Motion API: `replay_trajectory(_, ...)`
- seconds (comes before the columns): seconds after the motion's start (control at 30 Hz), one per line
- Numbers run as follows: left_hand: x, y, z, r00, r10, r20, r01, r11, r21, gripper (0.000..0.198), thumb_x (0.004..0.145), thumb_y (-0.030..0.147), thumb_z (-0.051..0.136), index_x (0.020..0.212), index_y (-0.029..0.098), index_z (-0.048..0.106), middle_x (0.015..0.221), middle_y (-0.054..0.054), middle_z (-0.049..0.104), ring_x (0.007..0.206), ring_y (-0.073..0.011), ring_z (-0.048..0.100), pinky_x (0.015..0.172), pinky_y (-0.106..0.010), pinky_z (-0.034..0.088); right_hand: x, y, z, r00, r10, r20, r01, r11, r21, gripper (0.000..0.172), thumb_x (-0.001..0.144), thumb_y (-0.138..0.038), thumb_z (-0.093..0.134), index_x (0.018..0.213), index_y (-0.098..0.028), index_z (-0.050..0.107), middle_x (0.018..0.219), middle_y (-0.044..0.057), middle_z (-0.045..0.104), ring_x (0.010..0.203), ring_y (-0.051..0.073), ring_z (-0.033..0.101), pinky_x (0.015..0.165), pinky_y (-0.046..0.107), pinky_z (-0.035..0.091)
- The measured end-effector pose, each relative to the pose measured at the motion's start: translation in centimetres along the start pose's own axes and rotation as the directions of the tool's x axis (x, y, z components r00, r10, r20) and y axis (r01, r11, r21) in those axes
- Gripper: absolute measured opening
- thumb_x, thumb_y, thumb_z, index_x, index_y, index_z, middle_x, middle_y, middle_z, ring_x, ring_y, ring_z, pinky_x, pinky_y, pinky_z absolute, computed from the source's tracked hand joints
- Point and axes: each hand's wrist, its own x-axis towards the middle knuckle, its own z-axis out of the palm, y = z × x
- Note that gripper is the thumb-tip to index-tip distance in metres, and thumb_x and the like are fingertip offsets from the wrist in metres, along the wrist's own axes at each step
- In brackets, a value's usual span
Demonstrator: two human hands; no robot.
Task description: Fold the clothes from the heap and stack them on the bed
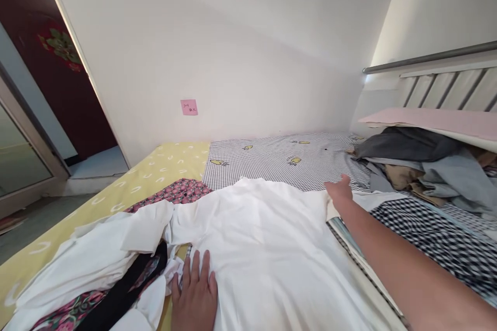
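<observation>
A white shirt (264,253) lies spread on the bed in front of me, its neck end toward the wall and some wrinkles across it. My left hand (196,292) rests flat along the shirt's left side, palm down, fingers stretched out. Farther off, my right hand (340,194) is at the end of the right sleeve with fingers apart; its underside is hidden. Under the shirt's right side, edges of other folded cloth (361,261) show. Left of my left hand is a heap of white garments (97,243) with a black strap (124,289) and flowered fabric.
The bed has a yellow sheet (171,158) and a checked sheet (267,158). At right are black-and-white checked cloth (430,238) and a pile of grey and brown clothes (423,155) below a pink board (435,120). A pink note (189,107) sticks to the wall.
</observation>
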Motion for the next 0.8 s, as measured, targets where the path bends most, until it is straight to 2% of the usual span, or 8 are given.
replay_trajectory(0.07, 0.0, 0.2, -0.2, 1.0, 0.003, -0.015, -0.003, 1.0, 0.013, 0.058, 0.099, 0.028, 0.03, 0.153, 0.024, 0.049, 0.162, -0.008, 0.044, 0.151, -0.0332, 0.043, 0.124, -0.06, 0.031, -1.4, -0.1, -0.7, 1.0, 0.007, -0.028, -0.007, 1.0, -0.01, 0.069, 0.096, -0.034, 0.041, 0.161, -0.016, 0.031, 0.15, 0.029, 0.051, 0.115, 0.035, 0.068, 0.087, 0.049, 0.055)
replay_trajectory(0.13, 0.1, 0.3, -0.3, 1.0, 0.0, -0.03, 0.001, 1.0, 0.01, 0.057, 0.099, 0.026, 0.03, 0.153, 0.024, 0.05, 0.161, -0.008, 0.046, 0.151, -0.0321, 0.043, 0.124, -0.059, 0.03, -5.0, -0.2, -0.6, 0.986, -0.167, -0.025, 0.167, 0.986, -0.011, 0.064, 0.096, -0.032, 0.043, 0.159, -0.022, 0.037, 0.166, 0.023, 0.034, 0.134, 0.037, 0.056, 0.1, 0.055, 0.05)
replay_trajectory(0.2, 0.2, 0.4, -0.4, 0.999, -0.007, -0.033, 0.007, 1.0, -0.001, 0.057, 0.1, 0.026, 0.03, 0.153, 0.024, 0.05, 0.161, -0.009, 0.047, 0.151, -0.0321, 0.043, 0.125, -0.058, 0.03, -10.3, 0.1, 0.3, 0.896, -0.443, 0.038, 0.444, 0.896, -0.019, 0.06, 0.094, -0.027, 0.047, 0.154, -0.027, 0.047, 0.17, 0.016, 0.031, 0.144, 0.037, 0.046, 0.11, 0.057, 0.043)
replay_trajectory(0.27, 0.2, 0.5, -0.5, 1.0, -0.014, -0.024, 0.014, 1.0, -0.017, 0.056, 0.101, 0.027, 0.03, 0.153, 0.022, 0.05, 0.161, -0.011, 0.047, 0.151, -0.0327, 0.042, 0.125, -0.058, 0.03, -16.1, 0.9, 1.5, 0.782, -0.593, 0.193, 0.602, 0.799, 0.017, 0.058, 0.097, -0.03, 0.047, 0.155, -0.034, 0.048, 0.171, 0.01, 0.032, 0.151, 0.033, 0.039, 0.117, 0.055, 0.036)
replay_trajectory(0.4, 0.2, 0.7, -1.4, 1.0, -0.023, 0.016, 0.024, 0.998, -0.057, 0.056, 0.102, 0.028, 0.03, 0.154, 0.019, 0.049, 0.163, -0.013, 0.045, 0.152, -0.0339, 0.04, 0.126, -0.059, 0.028, -24.3, 3.2, 2.7, 0.667, -0.568, 0.483, 0.626, 0.778, 0.051, 0.053, 0.106, -0.047, 0.035, 0.158, -0.043, 0.042, 0.172, 0.001, 0.033, 0.158, 0.031, 0.028, 0.123, 0.058, 0.028)
replay_trajectory(0.5, 0.2, 0.9, -2.3, 0.998, -0.026, 0.054, 0.033, 0.991, -0.131, 0.056, 0.102, 0.028, 0.032, 0.154, 0.017, 0.048, 0.164, -0.014, 0.044, 0.154, -0.0358, 0.037, 0.127, -0.062, 0.023, -25.9, 3.8, 2.6, 0.689, -0.53, 0.495, 0.621, 0.783, -0.026, 0.053, 0.108, -0.049, 0.03, 0.159, -0.041, 0.041, 0.171, 0.0, 0.034, 0.159, 0.031, 0.023, 0.126, 0.06, 0.019)
replay_trajectory(0.67, 0.1, 0.9, -3.6, 0.986, -0.079, 0.144, 0.137, 0.881, -0.452, 0.055, 0.098, 0.027, 0.042, 0.151, 0.016, 0.052, 0.166, -0.014, 0.041, 0.158, -0.0336, 0.028, 0.13, -0.06, 0.009, -25.6, 3.2, 2.3, 0.723, -0.518, 0.457, 0.622, 0.776, -0.104, 0.054, 0.108, -0.047, 0.026, 0.159, -0.039, 0.042, 0.17, 0.0, 0.036, 0.157, 0.03, 0.028, 0.124, 0.059, 0.022)
replay_trajectory(0.8, -0.9, 0.1, -3.9, 0.982, -0.094, 0.162, 0.17, 0.804, -0.569, 0.052, 0.094, 0.028, 0.051, 0.144, 0.02, 0.059, 0.165, -0.01, 0.045, 0.158, -0.0285, 0.028, 0.132, -0.054, 0.008, -25.8, 3.2, 2.3, 0.733, -0.508, 0.453, 0.609, 0.787, -0.103, 0.055, 0.108, -0.046, 0.025, 0.16, -0.037, 0.042, 0.17, 0.0, 0.036, 0.157, 0.03, 0.028, 0.124, 0.058, 0.022)
